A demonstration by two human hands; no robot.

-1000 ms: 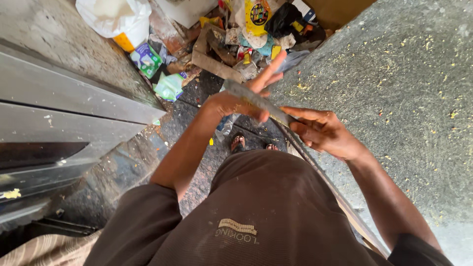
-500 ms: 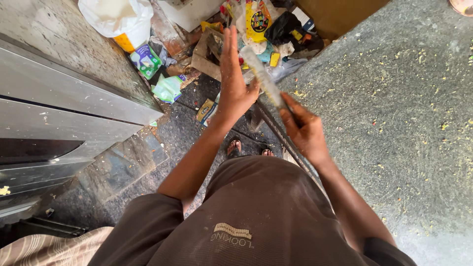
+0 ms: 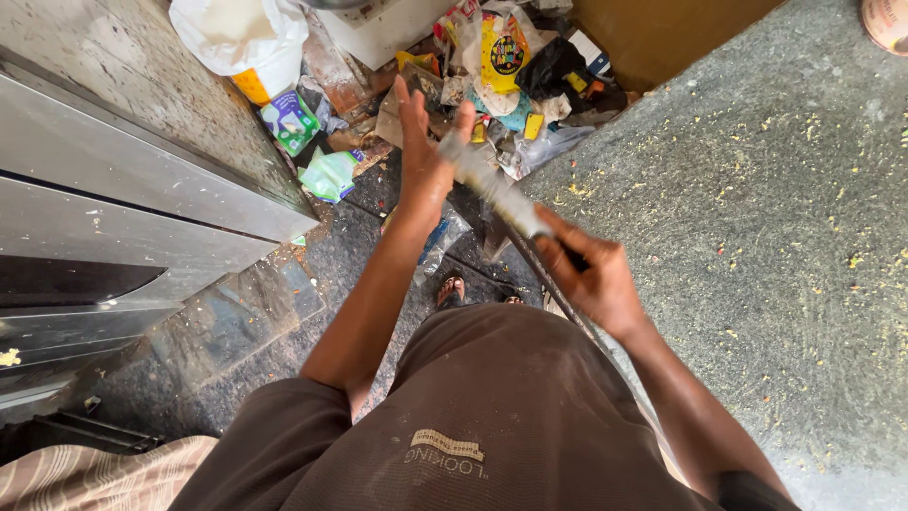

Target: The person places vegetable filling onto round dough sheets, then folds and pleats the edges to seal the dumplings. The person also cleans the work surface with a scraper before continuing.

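Basically a long knife blade (image 3: 492, 185), flat grey metal, held out over the gap between the stone counter (image 3: 757, 208) and the steel cabinet front (image 3: 142, 208). Right hand (image 3: 591, 274) is clamped in a full fist round the dark handle end, blade running up and away to the left. Left hand (image 3: 426, 142) is open, fingers spread and straight, palm and thumb laid flat against the far part of the blade, not gripping it.

Handling judgement: stiff, thin, moderately light, looks smooth so probably slippery where wet; the edge is the hazard. Take hold at the handle only; any contact on the blade should be on the flat, as the left hand has it now. Which side the edge faces I cannot tell.

Below the hands: a heap of rubbish (image 3: 501, 85) on the dark floor, with wrappers, a yellow packet (image 3: 504, 47) and a green carton (image 3: 289, 118). White plastic bag (image 3: 241, 38) sits by the cabinet. Sandalled toes (image 3: 452, 289) show just above the brown shirt (image 3: 473, 416). Counter is speckled with yellowish crumbs
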